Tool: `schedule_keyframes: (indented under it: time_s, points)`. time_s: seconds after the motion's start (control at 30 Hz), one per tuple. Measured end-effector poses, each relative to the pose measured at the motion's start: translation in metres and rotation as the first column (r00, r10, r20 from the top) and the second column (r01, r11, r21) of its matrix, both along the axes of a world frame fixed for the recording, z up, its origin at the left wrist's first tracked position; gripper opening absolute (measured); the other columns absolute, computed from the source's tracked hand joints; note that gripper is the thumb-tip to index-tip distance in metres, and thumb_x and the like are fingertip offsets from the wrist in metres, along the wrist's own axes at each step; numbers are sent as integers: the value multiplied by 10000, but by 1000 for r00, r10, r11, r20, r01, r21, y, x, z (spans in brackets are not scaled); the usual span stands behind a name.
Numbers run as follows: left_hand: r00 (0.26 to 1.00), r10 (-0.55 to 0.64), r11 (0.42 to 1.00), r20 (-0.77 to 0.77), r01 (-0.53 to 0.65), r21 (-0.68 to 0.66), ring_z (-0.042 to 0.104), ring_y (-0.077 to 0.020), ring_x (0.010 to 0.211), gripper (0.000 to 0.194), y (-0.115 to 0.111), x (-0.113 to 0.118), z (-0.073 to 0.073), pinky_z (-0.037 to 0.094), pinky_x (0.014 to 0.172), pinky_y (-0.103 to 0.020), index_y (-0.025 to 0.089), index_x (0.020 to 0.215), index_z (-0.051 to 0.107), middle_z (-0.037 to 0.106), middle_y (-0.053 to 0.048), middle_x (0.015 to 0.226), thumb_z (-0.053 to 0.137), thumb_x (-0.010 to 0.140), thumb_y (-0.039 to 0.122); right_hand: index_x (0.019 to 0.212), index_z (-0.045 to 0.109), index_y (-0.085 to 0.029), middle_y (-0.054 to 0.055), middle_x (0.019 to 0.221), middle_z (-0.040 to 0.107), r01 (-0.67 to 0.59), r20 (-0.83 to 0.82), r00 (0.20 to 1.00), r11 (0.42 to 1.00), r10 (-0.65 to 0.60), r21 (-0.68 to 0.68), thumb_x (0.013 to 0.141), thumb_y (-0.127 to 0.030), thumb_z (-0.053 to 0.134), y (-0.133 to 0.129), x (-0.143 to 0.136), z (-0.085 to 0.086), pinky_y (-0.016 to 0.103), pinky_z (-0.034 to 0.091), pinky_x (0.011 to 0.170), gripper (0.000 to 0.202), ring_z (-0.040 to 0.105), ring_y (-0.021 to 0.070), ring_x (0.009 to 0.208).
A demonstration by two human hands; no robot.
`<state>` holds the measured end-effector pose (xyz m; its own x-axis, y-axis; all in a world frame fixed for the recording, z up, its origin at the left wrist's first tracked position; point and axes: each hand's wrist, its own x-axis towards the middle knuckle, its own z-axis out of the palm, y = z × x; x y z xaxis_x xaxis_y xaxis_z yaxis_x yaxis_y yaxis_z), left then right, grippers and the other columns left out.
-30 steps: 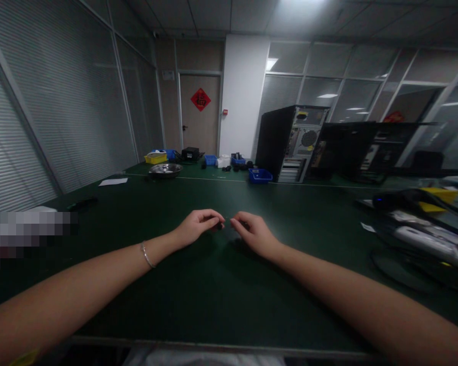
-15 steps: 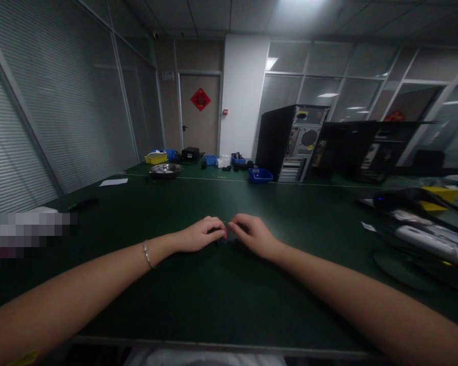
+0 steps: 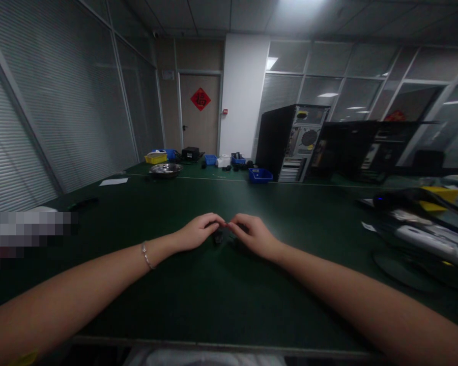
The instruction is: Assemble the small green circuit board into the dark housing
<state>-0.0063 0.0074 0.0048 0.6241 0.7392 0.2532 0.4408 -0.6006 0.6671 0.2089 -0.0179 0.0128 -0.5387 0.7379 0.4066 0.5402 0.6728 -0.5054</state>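
Observation:
Over the middle of the green table (image 3: 198, 290), my two hands meet at the fingertips. My left hand (image 3: 197, 233), with a bracelet (image 3: 146, 255) at the wrist, has its thumb and fingers drawn together and pointing right. A small black object (image 3: 218, 237) shows just below those fingertips; its kind is too dark to tell. My right hand (image 3: 254, 235) is bent inward, thumb near the curled fingers, tips touching or nearly touching the left ones. Whatever lies between the fingertips is too small or hidden to make out.
At the back stand a metal bowl (image 3: 166, 171), a blue bin (image 3: 260, 175), a yellow bin (image 3: 155, 158) and a black computer tower (image 3: 280, 142). White paper (image 3: 113, 182) lies back left. Cables and a silver device (image 3: 429, 239) crowd the right side.
My left fingers have lifted slightly and straightened toward the right fingertips, so more of the small black object shows below them. My right hand has hardly moved.

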Motion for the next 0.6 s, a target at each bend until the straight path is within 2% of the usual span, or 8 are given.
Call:
schedule_keyframes:
  time_s: [0.17, 0.27, 0.33, 0.43, 0.6]
  points:
    - [993, 39, 995, -109, -29, 91, 551, -208, 899, 289, -4, -3, 6, 447, 792, -318, 176, 969, 616, 592, -59, 966, 502, 888, 429, 901, 630, -170, 24, 807, 603, 22, 20, 1000, 1000, -22, -16, 934, -295, 479, 5, 3, -1, 248, 407, 641, 198, 543, 146, 736]
    - [968, 16, 992, -250, 15, 124, 527, -233, 907, 427, -9, -4, 13, 440, 773, -334, 188, 992, 599, 572, -61, 980, 600, 780, 559, 928, 637, -173, 36, 876, 603, 15, 70, 997, 1000, -14, -4, 889, -211, 533, 11, 9, -3, 253, 423, 675, 118, 547, 150, 772]
    - [954, 7, 992, -300, 31, 123, 517, -246, 920, 483, -11, -4, 15, 440, 774, -346, 192, 1012, 593, 562, -65, 995, 654, 723, 573, 966, 641, -177, 44, 941, 601, -15, 112, 994, 1000, 16, -6, 849, -139, 551, 13, 12, -4, 253, 430, 693, 152, 558, 151, 802]
    - [974, -27, 996, -224, 45, 73, 523, -238, 946, 436, -10, -5, 13, 446, 803, -352, 190, 1054, 579, 554, -70, 1037, 660, 755, 496, 1030, 636, -185, 52, 1002, 594, -68, 187, 980, 997, 72, -24, 810, -92, 573, 13, 16, -3, 260, 441, 729, 247, 571, 163, 852]
    - [995, -73, 988, 69, 82, -128, 553, -198, 964, 401, -1, -7, 1, 452, 864, -343, 179, 1128, 527, 570, -65, 1052, 653, 800, 373, 1069, 630, -188, 57, 1030, 597, -112, 258, 958, 992, 126, -65, 833, -105, 572, 11, 18, 1, 271, 450, 764, 257, 581, 175, 892]
